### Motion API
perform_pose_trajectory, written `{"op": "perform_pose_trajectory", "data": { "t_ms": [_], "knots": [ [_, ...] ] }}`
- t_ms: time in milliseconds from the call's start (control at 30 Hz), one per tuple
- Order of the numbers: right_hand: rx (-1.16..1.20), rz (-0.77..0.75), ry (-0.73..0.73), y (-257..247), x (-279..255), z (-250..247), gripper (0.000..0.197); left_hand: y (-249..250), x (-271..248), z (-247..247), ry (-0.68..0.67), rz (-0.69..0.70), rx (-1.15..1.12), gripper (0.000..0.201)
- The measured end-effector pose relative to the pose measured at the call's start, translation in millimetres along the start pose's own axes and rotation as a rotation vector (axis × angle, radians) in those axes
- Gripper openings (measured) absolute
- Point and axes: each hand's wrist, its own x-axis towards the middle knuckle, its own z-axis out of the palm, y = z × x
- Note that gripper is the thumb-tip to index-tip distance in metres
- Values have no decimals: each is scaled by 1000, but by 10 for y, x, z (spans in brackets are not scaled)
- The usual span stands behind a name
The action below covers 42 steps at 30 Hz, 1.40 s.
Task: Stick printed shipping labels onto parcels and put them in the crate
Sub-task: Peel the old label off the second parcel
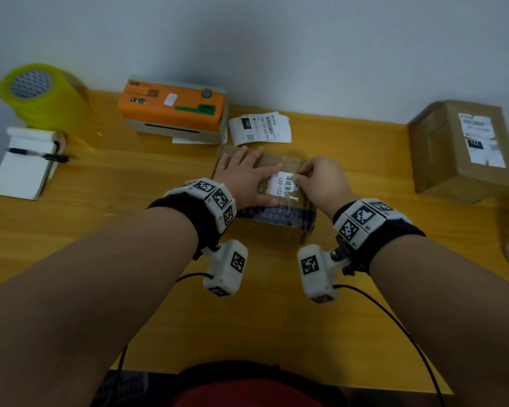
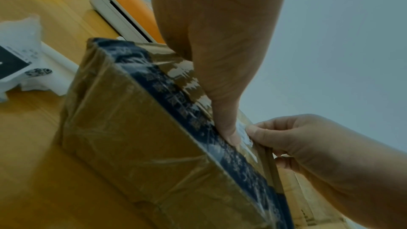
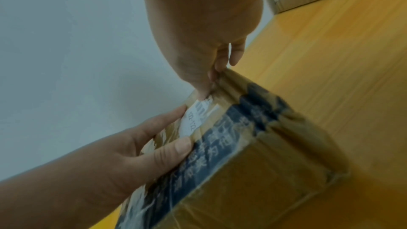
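On the tabletop (image 1: 106, 230) centre, left hand (image 1: 241, 179) lies flat, fingers straight, pinning the parcel (image 1: 276, 224). Right hand (image 1: 321, 183) pinches the label (image 1: 282, 185) edge on top. Advise smoothing outward from the pinned side, avoiding creases. No crate visible.

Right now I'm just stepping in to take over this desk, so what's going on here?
A person is sticking a shipping label onto a taped cardboard parcel on the yellow table. The left hand lies flat, pressing the parcel's top beside the label, while the right hand pinches the label's far edge. Another parcel, already labelled, stands to the right. More printed labels lie beside the orange label printer. No crate is in view.
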Motion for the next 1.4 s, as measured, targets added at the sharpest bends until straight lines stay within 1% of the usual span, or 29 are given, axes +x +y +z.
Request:
{"op": "perform_pose_trajectory", "data": {
  "t_ms": [100, 200, 267, 367, 467, 533, 667, 767, 867, 1033, 1167, 1267, 1333, 1400],
  "knots": [
    [-57, 33, -25, -42, 56, 13, 19, -25, -18, 28, 1, 4, -1, 78],
    [-142, 13, -65, -87, 76, 51, 24, -70, -31, 67, 7, 2, 4, 81],
    [-150, 8, -70, -104, 67, 73, 24, -84, -28, 71, 12, -7, 3, 82],
    [-85, 23, -16, -86, 33, 46, 23, -79, -11, 71, 10, -18, -1, 82],
    [-71, -17, -13, -67, 0, 10, 22, -76, -14, 89, 18, -15, 10, 82],
    [-92, -36, -27, -79, -7, 8, 21, -81, -18, 92, 22, -14, 8, 82],
    [-120, -21, -22, -89, 38, 67, 21, -69, -23, 86, 28, -17, 11, 82],
    [-212, -23, -54, -112, 62, 96, 21, -62, -35, 79, 23, -20, 16, 82],
    [-265, -62, -80, -114, 57, 117, 19, -72, -29, 68, 14, -19, 14, 81],
    [-170, -115, -93, -91, 4, 145, 18, -78, -17, 75, 22, -16, 6, 81],
    [17, -97, -7, -95, -48, 84, 12, -75, 6, 82, 29, -24, -5, 82],
    [159, -96, -14, -76, -76, 31, 26, -76, -9, 55, 58, 2, -51, 85],
    [100, -98, -68, -79, -56, 9, 28, -130, -40, 20, 89, 36, -154, 87],
    [-17, -124, -99, -99, -29, 16, 20, -209, -77, 5, 104, 34, -207, 89]
  ]
}}
